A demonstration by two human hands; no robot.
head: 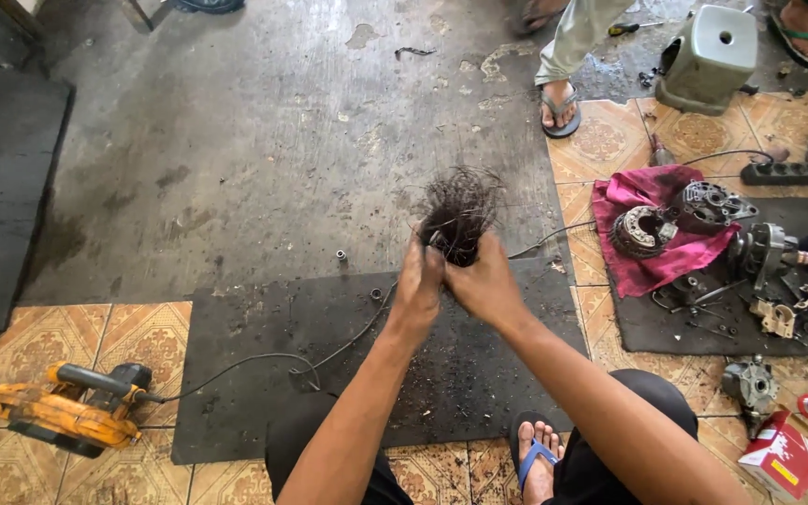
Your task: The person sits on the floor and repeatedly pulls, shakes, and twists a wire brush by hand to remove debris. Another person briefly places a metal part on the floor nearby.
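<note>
Both Hands Clamped on a Bundle of Burnt Wire

Squarely in front of me, I held a tangled bundle of dark wire [460, 217] between my two hands, above the black rubber mat [264, 393] on the floor. My left hand [419, 283] was closed around the lower left of the bundle, fingers wrapped tight against it. My right hand [484, 281] was closed on the lower right, pressed up beside the left so that the two hands touched. The frayed wire ends fanned upward and outward above my knuckles, free of either grip; only the base of the bundle sat inside my fists.

I sat low, with one foot in a blue sandal [537, 456] showing between my forearms. To my left, on the patterned tiles, lay an orange power tool [58, 411], its black cord [254, 360] running across the mat toward my hands. To my right, well apart from the bundle, a magenta cloth [633, 257] carried a round metal motor part [638, 231], with more dismantled metal parts [769, 271] on a dark mat beyond it. A red box [780, 456] lay near my right knee. Farther off, another person's sandalled foot [559, 105] stood on the concrete beside an overturned grey stool [711, 56].
</note>
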